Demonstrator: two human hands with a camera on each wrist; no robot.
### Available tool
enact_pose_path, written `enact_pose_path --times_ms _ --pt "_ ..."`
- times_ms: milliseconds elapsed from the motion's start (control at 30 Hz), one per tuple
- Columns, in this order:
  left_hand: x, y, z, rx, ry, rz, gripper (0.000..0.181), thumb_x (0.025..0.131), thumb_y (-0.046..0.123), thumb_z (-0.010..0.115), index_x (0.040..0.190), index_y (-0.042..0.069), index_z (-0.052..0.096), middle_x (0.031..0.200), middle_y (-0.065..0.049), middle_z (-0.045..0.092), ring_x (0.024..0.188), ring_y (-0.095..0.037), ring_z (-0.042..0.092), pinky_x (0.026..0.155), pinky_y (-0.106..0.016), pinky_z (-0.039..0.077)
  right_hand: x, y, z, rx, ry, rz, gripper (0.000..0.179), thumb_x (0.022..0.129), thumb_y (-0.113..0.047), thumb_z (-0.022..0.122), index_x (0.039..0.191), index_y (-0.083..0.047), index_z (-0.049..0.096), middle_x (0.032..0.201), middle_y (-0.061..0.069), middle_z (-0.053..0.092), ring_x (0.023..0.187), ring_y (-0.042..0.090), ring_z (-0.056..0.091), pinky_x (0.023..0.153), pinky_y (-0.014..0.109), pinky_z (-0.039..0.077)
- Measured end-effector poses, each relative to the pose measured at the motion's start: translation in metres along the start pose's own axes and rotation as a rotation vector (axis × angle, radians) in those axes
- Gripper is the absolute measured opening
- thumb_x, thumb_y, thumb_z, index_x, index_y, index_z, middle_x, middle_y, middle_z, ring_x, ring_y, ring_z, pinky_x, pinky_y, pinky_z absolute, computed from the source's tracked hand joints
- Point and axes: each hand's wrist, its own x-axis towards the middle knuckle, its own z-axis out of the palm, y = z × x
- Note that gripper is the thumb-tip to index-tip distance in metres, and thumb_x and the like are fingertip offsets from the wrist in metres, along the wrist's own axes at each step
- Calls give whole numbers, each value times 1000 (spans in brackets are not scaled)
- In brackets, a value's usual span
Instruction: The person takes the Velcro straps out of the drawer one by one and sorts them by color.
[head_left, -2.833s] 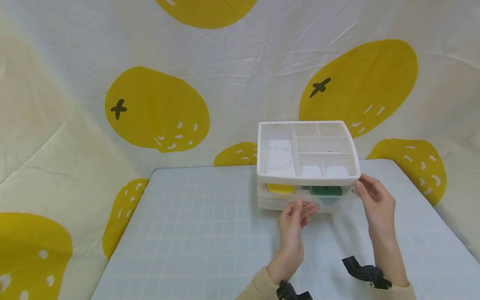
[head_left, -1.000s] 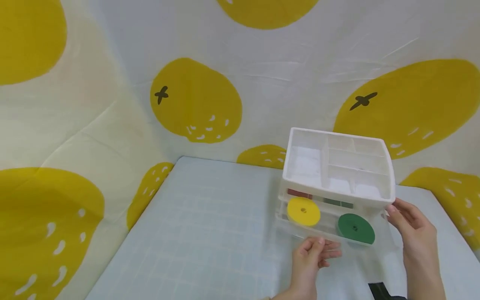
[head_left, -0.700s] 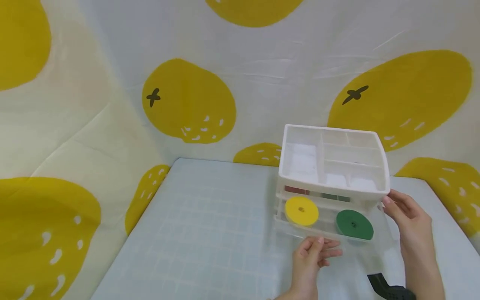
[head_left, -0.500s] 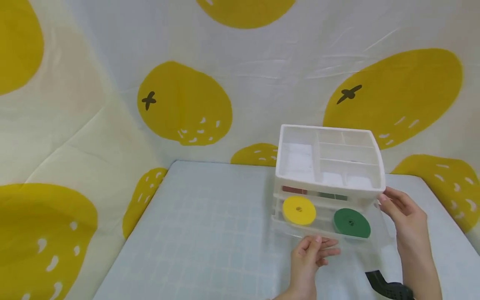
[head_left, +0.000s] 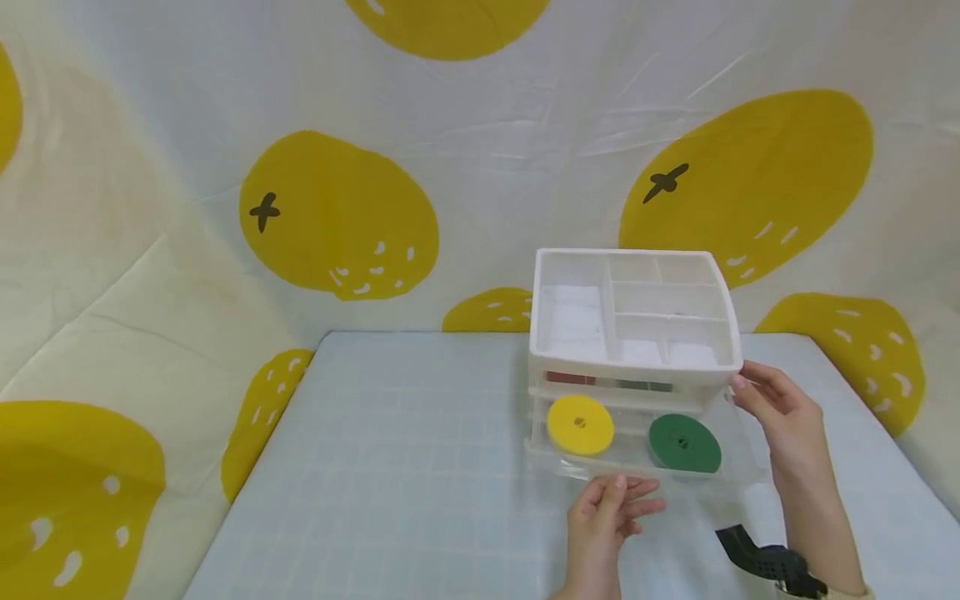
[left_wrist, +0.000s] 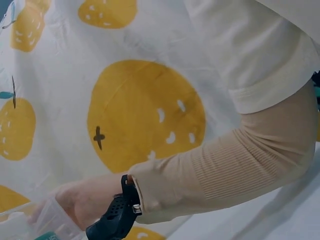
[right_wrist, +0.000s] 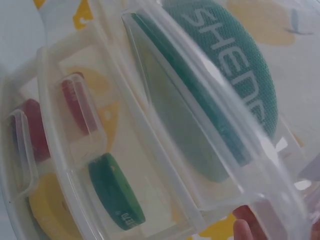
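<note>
A white desktop organizer (head_left: 633,362) stands at the table's back right, its top divided into compartments. One clear drawer (head_left: 622,458) is pulled out, with a yellow disc (head_left: 580,425) on its left and a green disc (head_left: 684,443) on its right. My left hand (head_left: 603,521) is at the drawer's front edge, its fingers extended and apart. My right hand (head_left: 787,417) holds the organizer's front right corner, thumb in front; some of its fingers are hidden. The right wrist view shows the green disc (right_wrist: 240,65) close up, with lettering.
Red pieces (right_wrist: 79,102) and a small green piece (right_wrist: 116,192) show through the clear plastic. A patterned cloth (head_left: 480,167) hangs behind the table (head_left: 390,467). The table's surface extends to the left of the organizer.
Since the oldest frame, the clear drawer has come forward, exposing both discs, and my left hand has moved toward me with it. In the last second only the head view has shifted noticeably.
</note>
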Motion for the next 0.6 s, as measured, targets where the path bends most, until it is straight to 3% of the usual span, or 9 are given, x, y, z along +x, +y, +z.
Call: enact_pose_path --times_ms 400,600 --pt "-8 6 -1 15 -27 -45 33 92 40 59 103 9 63 108 -7 74 90 -18 73 70 -22 44 2 -4 -2 -74 -8 -14 48 95 -37 57 139 -22 49 116 -28 52 104 -6 49 117 61 15" --pt "-12 8 -11 103 -93 -100 40 93 44 57 114 11 64 113 -5 72 97 -18 71 73 -23 46 1 -3 -3 -69 -25 -12 48 95 -37 57 139 -22 49 116 -29 52 103 -6 49 115 65 13"
